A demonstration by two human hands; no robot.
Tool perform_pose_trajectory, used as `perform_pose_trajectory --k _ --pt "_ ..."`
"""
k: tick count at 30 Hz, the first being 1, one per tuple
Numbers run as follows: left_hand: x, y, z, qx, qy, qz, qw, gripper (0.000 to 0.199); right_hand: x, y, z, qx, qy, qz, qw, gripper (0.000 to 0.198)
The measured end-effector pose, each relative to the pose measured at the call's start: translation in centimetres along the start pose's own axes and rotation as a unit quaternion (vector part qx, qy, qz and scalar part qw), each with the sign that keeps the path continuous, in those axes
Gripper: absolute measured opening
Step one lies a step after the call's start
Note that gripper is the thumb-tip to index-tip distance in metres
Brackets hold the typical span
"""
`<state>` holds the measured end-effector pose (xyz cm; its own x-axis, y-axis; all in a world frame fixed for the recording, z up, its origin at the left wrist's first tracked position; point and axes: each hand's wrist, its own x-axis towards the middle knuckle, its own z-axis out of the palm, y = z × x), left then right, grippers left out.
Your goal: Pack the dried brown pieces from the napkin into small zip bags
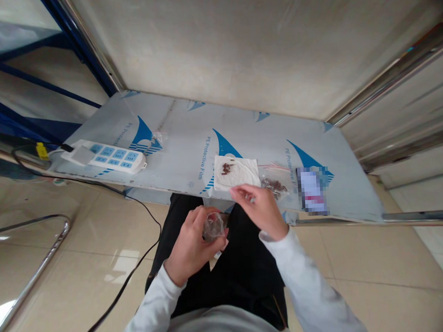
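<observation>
My left hand (198,241) is wrapped round a small clear plastic bag (213,227), held with its mouth opened up above my lap. My right hand (260,206) hovers by the front edge of the shelf, thumb and fingertips drawn together; whatever they hold, if anything, is too small to make out. Just beyond those fingertips lies a white cloth or tissue (244,173). A little pile of short brown pieces (226,168) rests on it. Right of the cloth is a clear bag of similar brown pieces (274,186).
The film-covered shelf (177,163) bears a white power strip (113,157) at the left, with a black cable (137,262) trailing to the floor. A small clear wrapper (159,136) lies behind the strip. At the right is a pixelated, phone-shaped object (312,191). Metal posts frame the shelf.
</observation>
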<state>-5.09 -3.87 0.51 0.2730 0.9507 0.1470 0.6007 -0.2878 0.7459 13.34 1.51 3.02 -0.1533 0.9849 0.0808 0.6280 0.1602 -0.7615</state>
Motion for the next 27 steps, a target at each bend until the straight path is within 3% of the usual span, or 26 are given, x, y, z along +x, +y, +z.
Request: perform_pose_trajectory --k 2,5,8,13,20,27 --pt "-0.4 0.0 0.1 -0.019 -0.003 -0.014 1.0 0.034 3.3 2.9 0.5 -0.048 0.043 0.015 0.998 0.021" --pt "-0.8 0.2 0.3 -0.039 -0.025 -0.016 0.999 0.034 7.7 6.6 2.3 -0.15 -0.003 -0.009 0.989 0.027" --pt "-1.0 0.2 0.4 -0.045 -0.028 -0.021 0.998 0.035 9.8 8.0 4.0 -0.188 -0.03 -0.033 0.981 0.021" --pt "-1.1 -0.4 0.3 -0.044 -0.022 -0.033 0.998 0.035 10.1 7.9 4.8 -0.219 -0.045 -0.042 0.974 0.014" --pt "-0.5 -1.2 0.3 -0.052 -0.013 -0.037 0.998 0.034 10.4 8.0 4.7 -0.261 -0.033 -0.01 0.965 0.02" --pt "2.5 -2.8 1.0 -0.067 0.06 -0.054 0.995 0.032 10.8 8.8 4.3 -0.27 -0.019 0.024 0.962 0.018"
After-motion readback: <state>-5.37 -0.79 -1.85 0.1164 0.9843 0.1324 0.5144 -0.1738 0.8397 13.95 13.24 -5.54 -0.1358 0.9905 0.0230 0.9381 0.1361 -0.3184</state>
